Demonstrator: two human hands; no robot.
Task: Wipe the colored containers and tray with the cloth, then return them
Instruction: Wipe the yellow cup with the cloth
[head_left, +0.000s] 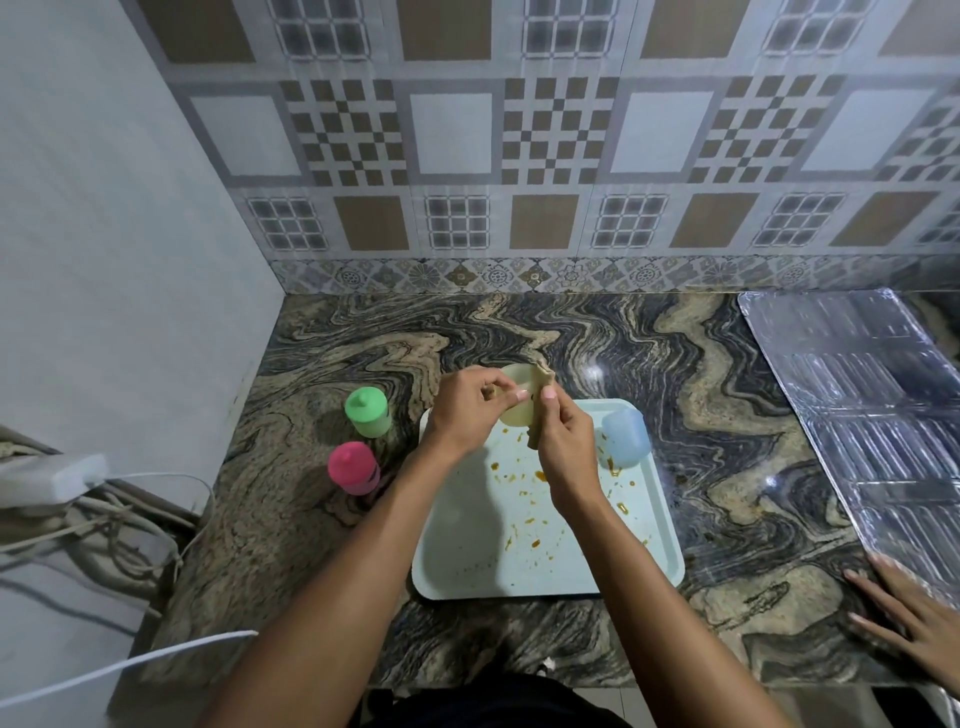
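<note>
The yellow container (517, 395) is held over the stained tray's (519, 566) 12 o'clock edge, gripped in the curled left hand (465, 410). The cloth (540, 376) is pinched by the right hand (563, 441) against it. The blue container (626, 436) stands at the tray's 2 o'clock. The yellow container is judged light, smooth plastic, best gripped round the body.

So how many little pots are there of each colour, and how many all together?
Green container: 1, on the counter
Pink container: 1, on the counter
Blue container: 1, on the tray
Yellow container: 1, gripped by the left hand, with the cloth pinched in the right hand
Total: 4
</note>
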